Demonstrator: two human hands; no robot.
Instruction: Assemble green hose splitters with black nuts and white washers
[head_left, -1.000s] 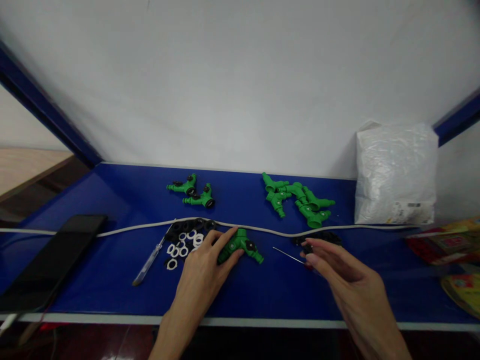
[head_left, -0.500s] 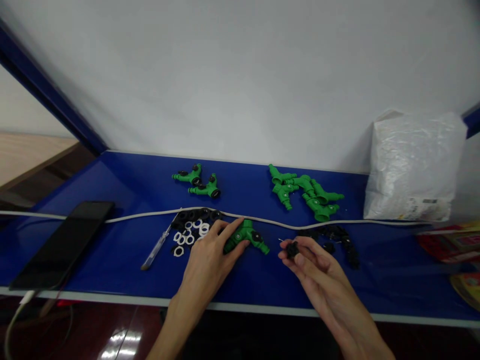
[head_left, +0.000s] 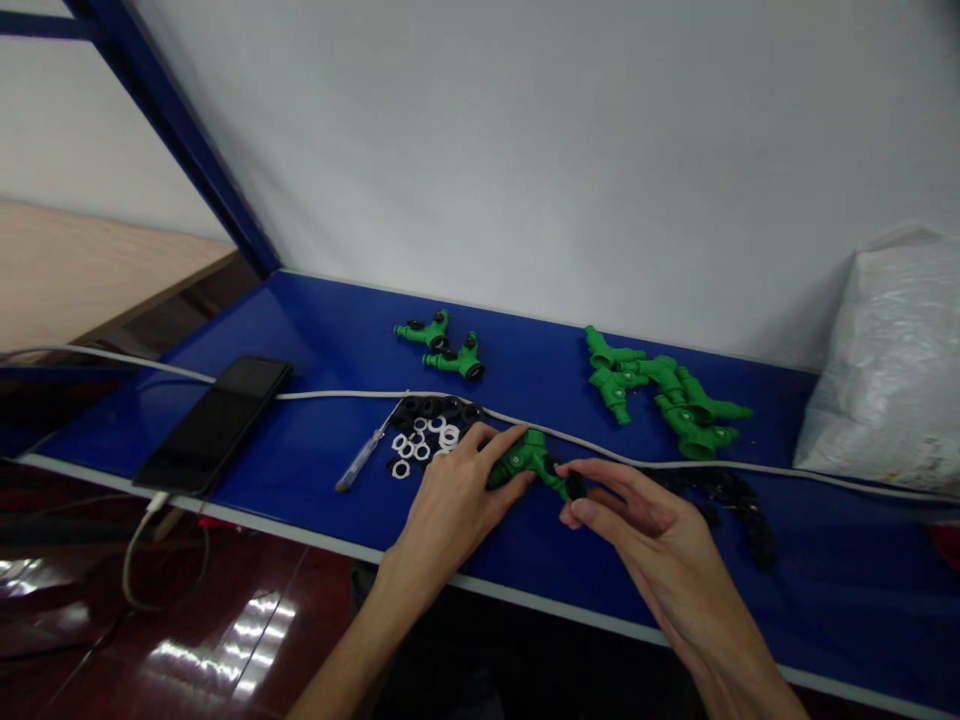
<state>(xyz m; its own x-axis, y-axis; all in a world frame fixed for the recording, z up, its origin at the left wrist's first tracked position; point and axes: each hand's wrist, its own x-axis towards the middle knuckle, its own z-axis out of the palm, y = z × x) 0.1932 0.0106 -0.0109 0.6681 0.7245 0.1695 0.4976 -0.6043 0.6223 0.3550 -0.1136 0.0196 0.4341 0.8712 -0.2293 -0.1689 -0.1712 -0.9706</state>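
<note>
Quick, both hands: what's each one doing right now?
Left hand: closed around a green connector, on the tabletop.
Right hand: closed, pinching a small black part at the connector's branch; cannot tell whether it's attached.

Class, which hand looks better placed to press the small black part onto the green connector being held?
Right, most likely: the right hand pinches the small black part at one branch of the green connector. The left hand is occupied gripping that connector's other side.
</note>
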